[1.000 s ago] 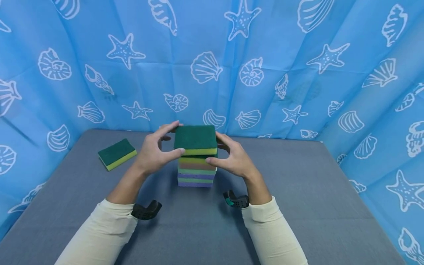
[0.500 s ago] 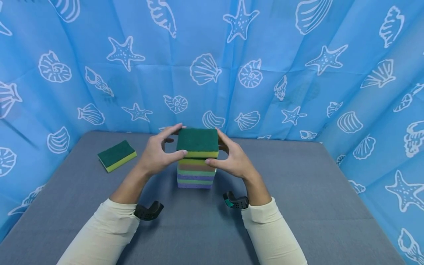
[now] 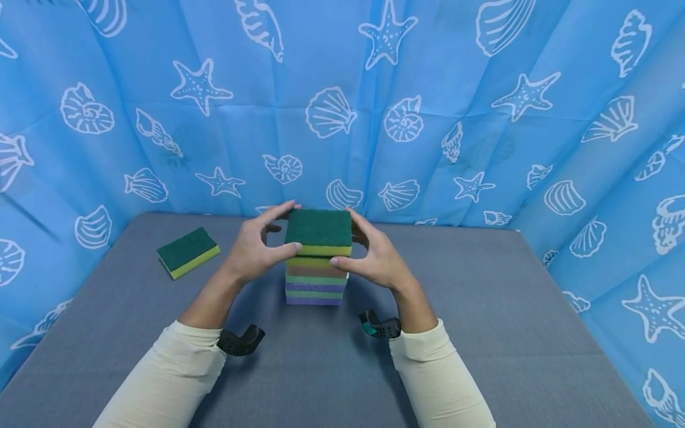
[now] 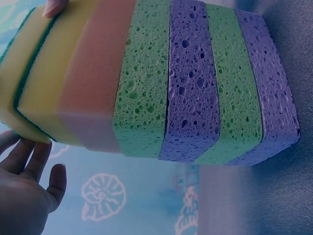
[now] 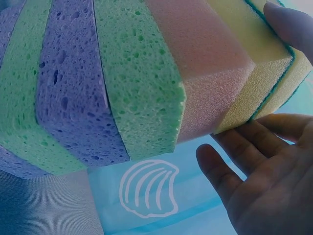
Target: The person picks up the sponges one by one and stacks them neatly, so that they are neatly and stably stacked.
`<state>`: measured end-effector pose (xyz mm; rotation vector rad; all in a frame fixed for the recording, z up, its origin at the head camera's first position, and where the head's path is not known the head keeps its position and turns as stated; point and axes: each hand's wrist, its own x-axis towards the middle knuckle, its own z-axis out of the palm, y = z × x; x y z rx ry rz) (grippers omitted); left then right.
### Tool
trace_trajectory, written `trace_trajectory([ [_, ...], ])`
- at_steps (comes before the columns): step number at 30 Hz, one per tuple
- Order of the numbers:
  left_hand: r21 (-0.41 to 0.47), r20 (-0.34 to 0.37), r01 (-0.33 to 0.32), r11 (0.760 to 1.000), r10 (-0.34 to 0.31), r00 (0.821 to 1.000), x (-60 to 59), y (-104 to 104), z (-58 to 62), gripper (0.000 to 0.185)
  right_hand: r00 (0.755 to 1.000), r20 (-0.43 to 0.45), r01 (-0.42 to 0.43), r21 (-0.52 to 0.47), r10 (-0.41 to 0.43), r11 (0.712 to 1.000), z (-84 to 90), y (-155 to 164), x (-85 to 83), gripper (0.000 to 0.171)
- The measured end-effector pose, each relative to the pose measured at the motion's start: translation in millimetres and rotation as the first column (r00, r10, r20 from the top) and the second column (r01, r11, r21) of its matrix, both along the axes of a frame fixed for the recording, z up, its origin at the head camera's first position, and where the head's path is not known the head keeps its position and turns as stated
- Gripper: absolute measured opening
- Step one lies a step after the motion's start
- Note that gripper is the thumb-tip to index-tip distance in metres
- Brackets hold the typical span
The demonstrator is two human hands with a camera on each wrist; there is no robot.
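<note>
Blue curtain [image 3: 374, 137] w/ white shells & starfish wraps round a grey cloth table [image 3: 481, 333], matte & finely woven. No containers that we can see; what holds things here is a stack of sponges [image 3: 316, 279] at table centre, squared blocks piled flat. Bottom to top in the head view: purple, green, purple, green w/ big open pores, then a finer-grained pink-orange one, then a yellow foam one, & on top the top sponge [image 3: 319, 232], yellow foam w/ a dark green scouring face up, rough-looking. Wrist views show the same layers side-on, the porous ones pitted, the pink & yellow ones smooth-grained. Our left hand [image 3: 255, 248] pinches the top sponge's left end: thumb at the near edge, fingers curled over the far corner. Our right hand [image 3: 374, 257] does the same on the right end, thumb tip against the near yellow edge, fingers behind the far side. So the top sponge sits between both hands, resting on the stack, approx. flush w/ the layers below. Cream sleeves [image 3: 166, 380] cover both forearms, black wrist mounts [image 3: 239, 341] under each. A second green-&-yellow sponge [image 3: 188, 252] lies flat on the table, well apart to the left, green face up, near the curtain.
</note>
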<state>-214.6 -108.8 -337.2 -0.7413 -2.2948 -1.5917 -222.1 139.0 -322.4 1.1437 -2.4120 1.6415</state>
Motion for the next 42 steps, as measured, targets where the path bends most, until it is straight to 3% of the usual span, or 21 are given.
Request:
trace_trajectory([
  [4, 0.001, -0.002, 0.0, 1.0, 0.0, 1.0, 0.6, 0, 0.8, 0.07, 1.0, -0.005, 0.0, 0.004, 0.0, 1.0, -0.9, 0, -0.5, 0.079],
  [12, 0.001, 0.027, 0.003, 1.0, -0.003, 1.0, 0.7, -1, -0.8, 0.069, 1.0, 0.006, 0.025, -0.004, -0.025, 1.0, -28.6, 6, -21.8, 0.089],
  [16, 0.006, 0.037, 0.01, 1.0, -0.01, 0.999, 0.5, -1, -1.1, 0.069, 0.997, -0.009, 0.073, -0.099, -0.074, 0.992, -27.3, 7, -19.0, 0.099],
  [20, 0.014, 0.042, 0.023, 1.0, -0.023, 0.999, 1.0, -2, -1.0, 0.069, 0.987, -0.089, 0.109, -0.244, -0.135, 0.964, -23.5, 3, -15.0, 0.09],
  [24, 0.015, 0.042, 0.027, 1.0, -0.028, 0.999, 1.1, -2, -0.4, 0.07, 0.971, -0.139, 0.146, -0.304, -0.196, 0.941, -20.7, -4, -11.0, 0.079],
  [32, -0.007, 0.034, 0.025, 1.0, -0.025, 0.999, -0.3, -2, -1.3, 0.071, 0.971, -0.129, 0.161, -0.264, -0.2, 0.951, -21.4, -12, -7.8, 0.077],
  [42, -0.009, 0.022, 0.023, 1.0, -0.023, 0.999, -1.0, -2, -1.3, 0.071, 0.978, -0.102, 0.155, -0.219, -0.181, 0.963, -19.0, -14, -7.9, 0.059],
])
